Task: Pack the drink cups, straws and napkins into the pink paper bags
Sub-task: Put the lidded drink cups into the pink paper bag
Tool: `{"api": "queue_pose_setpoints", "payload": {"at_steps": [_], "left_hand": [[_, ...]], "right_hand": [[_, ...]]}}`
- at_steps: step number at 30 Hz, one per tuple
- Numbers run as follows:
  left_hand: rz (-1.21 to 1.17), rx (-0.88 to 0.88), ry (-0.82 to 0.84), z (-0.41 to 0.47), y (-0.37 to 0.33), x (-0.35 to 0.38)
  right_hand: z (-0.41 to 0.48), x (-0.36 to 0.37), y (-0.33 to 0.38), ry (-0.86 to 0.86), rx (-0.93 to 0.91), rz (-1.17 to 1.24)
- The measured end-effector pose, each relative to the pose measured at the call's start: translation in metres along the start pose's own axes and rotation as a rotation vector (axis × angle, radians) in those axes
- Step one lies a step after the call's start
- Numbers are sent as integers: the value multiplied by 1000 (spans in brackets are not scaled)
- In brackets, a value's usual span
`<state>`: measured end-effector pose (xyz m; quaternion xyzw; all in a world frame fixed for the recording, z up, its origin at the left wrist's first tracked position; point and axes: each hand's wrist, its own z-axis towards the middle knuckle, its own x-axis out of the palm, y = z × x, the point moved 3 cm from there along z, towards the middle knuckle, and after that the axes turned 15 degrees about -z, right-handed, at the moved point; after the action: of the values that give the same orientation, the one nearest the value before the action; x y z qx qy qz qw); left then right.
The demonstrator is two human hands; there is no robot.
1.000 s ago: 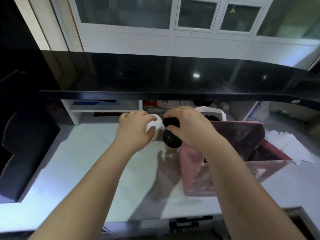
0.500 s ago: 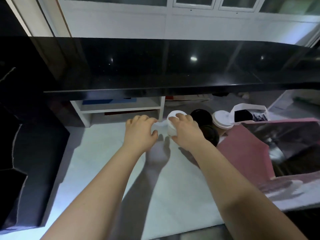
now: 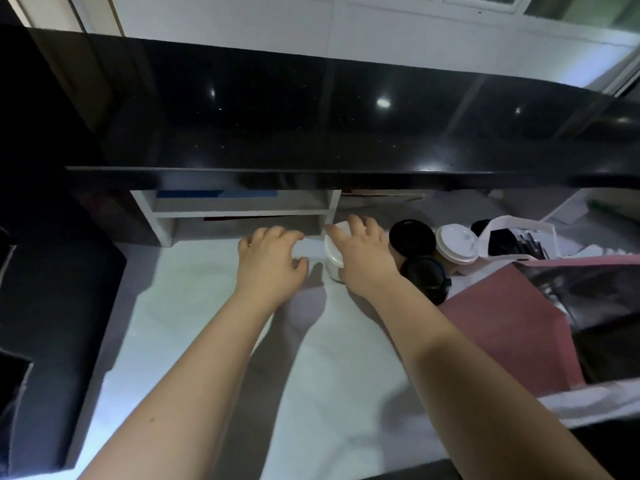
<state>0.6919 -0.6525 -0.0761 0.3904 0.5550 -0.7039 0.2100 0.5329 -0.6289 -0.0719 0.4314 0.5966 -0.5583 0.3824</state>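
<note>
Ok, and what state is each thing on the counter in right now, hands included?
Left hand: loosely curled, empty.
Right hand: gripping the left white-lidded cup from above.
Back black-lidded cup: upright, lidded.
Front black-lidded cup: upright, lidded.
Right white-lidded cup: upright, lidded.
Pink paper bag: open.
White box: open.

Dim indoor scene in a wide-angle view. Three small spots of reflected light glare on the glossy black ledge (image 3: 311, 116), and the wall above it is pale. Below the ledge the white surface (image 3: 194, 323) is the brightest area, with a bluish cast. The left hand (image 3: 270, 261), right hand (image 3: 363, 261) and forearms cast soft grey shadows on it. The white-lidded cup (image 3: 333, 252) gripped by the right hand looks soft-edged. Left of the ledge, detail sinks into black. The ledge's front edge bows.
</note>
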Motion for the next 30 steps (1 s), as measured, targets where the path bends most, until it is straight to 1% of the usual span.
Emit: {"api": "queue_pose_setpoints", "payload": {"at_steps": [4, 10, 13, 17, 21, 25, 27, 30], "left_hand": [[-6, -3, -78, -2, -11, -27], [-14, 52, -204, -18, -46, -56], [-9, 83, -231, -33, -77, -62], [22, 200, -259, -60, -136, -64], [21, 300, -276, -91, -202, -45], [-25, 367, -253, -128, -265, -2], [-26, 373, -219, -145, -294, 23], [-3, 375, -149, -162, -329, 57]], "right_hand": [[-23, -30, -3, -69, -53, 77], [-66, -82, -36, -231, -38, 155], [-94, -105, -58, -282, -39, 210], [-137, -127, -101, -324, 4, 323], [-197, -131, -155, -380, 68, 457], [-271, -111, -215, -459, 186, 498], [-299, -97, -243, -465, 231, 501], [-323, -73, -278, -424, 278, 496]]}}
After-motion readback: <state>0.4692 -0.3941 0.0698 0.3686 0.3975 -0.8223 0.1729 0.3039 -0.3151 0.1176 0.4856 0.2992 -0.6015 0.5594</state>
